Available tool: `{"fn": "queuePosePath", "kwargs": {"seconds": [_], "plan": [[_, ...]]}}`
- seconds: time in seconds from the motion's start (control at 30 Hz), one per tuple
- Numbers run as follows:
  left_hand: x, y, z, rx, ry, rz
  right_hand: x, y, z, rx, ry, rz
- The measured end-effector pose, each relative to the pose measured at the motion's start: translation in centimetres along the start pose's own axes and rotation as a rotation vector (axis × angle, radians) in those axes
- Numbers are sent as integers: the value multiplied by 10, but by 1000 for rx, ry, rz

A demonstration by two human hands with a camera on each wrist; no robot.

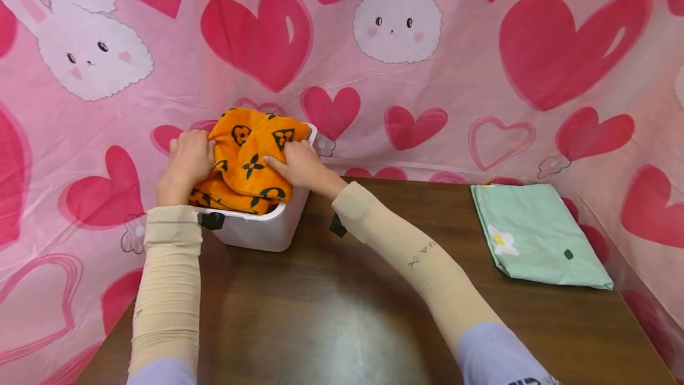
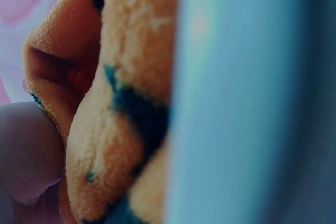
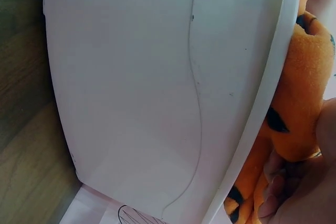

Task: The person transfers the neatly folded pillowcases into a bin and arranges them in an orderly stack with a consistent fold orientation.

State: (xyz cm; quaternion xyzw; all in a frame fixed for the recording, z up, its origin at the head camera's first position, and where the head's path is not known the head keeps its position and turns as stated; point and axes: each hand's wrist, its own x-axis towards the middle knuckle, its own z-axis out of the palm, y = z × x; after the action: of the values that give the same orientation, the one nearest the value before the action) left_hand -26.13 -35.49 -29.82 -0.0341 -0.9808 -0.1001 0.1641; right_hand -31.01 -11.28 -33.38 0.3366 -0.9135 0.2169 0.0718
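Note:
An orange fleecy cloth [image 1: 251, 159] with dark flower and ring motifs lies bunched in the mouth of a white plastic bin [image 1: 262, 233], part of it rising above the rim. On the cloth's left side, my left hand [image 1: 189, 162] grips its edge. My right hand [image 1: 301, 165] pinches the cloth on the right side, thumb on top. In the right wrist view, curled fingers [image 3: 275, 182] press into the orange folds just past the bin's rim [image 3: 262, 103]. The left wrist view shows the cloth [image 2: 126, 98] close up, beside the blurred bin wall. The bin's inside is hidden.
A folded mint-green cloth [image 1: 540, 236] with a white flower lies at the right of the brown wooden table [image 1: 320, 314]. Pink fabric [image 1: 454, 88] with hearts and rabbits hangs behind the table and along its sides, close to the bin.

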Motion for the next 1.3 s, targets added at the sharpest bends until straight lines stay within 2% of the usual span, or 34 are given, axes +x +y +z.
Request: {"fn": "queuePosePath", "kwargs": {"seconds": [0.4, 0.53, 0.7, 0.8, 1.1, 1.3], "plan": [[3, -3, 6, -11, -51, 9, 1, -4, 2, -18, -11, -4], [2, -5, 9, -22, -78, -27, 1, -5, 3, -47, -32, -6], [0, -8, 13, -44, -53, -44, -3, -2, 6, -88, -113, 39], [1, -8, 13, -49, -30, -36, -5, -1, 5, -61, -118, 60], [-4, 3, 13, -110, -58, -19, -16, 14, -5, 48, -85, 14], [-11, 22, 14, -89, -11, 32, -28, 28, -9, 5, -12, -29]]}}
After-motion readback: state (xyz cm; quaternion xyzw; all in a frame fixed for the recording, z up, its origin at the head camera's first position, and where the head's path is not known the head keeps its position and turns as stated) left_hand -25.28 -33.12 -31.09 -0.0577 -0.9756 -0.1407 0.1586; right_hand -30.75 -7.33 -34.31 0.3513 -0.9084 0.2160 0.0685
